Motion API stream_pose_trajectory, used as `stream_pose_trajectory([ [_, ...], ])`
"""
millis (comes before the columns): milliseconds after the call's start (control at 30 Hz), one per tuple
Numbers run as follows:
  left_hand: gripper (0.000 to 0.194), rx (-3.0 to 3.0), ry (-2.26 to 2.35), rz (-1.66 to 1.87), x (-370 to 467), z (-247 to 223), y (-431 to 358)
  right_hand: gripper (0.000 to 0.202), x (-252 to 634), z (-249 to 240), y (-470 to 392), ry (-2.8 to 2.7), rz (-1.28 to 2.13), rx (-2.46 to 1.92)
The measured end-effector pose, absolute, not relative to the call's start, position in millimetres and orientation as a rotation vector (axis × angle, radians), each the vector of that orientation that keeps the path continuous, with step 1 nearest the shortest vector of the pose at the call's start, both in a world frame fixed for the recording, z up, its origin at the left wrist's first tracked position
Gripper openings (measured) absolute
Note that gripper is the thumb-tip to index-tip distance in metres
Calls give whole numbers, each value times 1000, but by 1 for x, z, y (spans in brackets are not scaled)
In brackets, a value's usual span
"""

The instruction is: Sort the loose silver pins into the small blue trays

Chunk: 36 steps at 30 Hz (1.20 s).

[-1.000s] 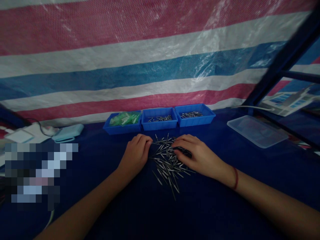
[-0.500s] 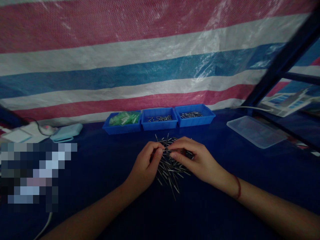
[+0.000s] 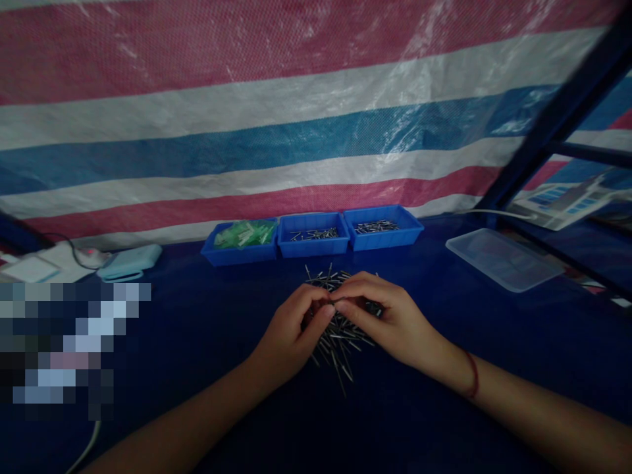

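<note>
Currently, in the head view, metal pins (image 3: 340, 336) lie piled before the middle blue tray (image 3: 314, 247). Over them our left hand (image 3: 289, 329) and right hand (image 3: 388, 313) meet at the fingertips; whether either grip clamps one, we cannot tell. Right of that tray, a printed sheet (image 3: 565, 205) is too blurred to read.

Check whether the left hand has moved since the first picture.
Yes. Against the middle blue tray, the left hand has shifted right and slightly farther from it, now reaching over the metal pins.
</note>
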<state>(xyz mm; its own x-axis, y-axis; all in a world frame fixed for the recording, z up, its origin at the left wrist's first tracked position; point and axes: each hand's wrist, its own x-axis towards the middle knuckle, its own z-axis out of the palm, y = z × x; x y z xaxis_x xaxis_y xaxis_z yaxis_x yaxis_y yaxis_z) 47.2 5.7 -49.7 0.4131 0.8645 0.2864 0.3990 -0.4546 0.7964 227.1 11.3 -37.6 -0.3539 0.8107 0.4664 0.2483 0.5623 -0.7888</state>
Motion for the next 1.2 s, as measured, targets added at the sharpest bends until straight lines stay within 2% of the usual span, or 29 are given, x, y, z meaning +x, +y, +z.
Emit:
stream_pose_trajectory([
  [967,1,2039,1060,1115,47,-52,3,10,230,-39,14,-1994,672,-808],
  [1133,2,2008,1026,1126,46,-52,1,13,231,-37,14,-2143,682,-740],
  [1200,13,1951,1047,1137,46,-55,1,14,236,-33,20,-2086,563,-817],
])
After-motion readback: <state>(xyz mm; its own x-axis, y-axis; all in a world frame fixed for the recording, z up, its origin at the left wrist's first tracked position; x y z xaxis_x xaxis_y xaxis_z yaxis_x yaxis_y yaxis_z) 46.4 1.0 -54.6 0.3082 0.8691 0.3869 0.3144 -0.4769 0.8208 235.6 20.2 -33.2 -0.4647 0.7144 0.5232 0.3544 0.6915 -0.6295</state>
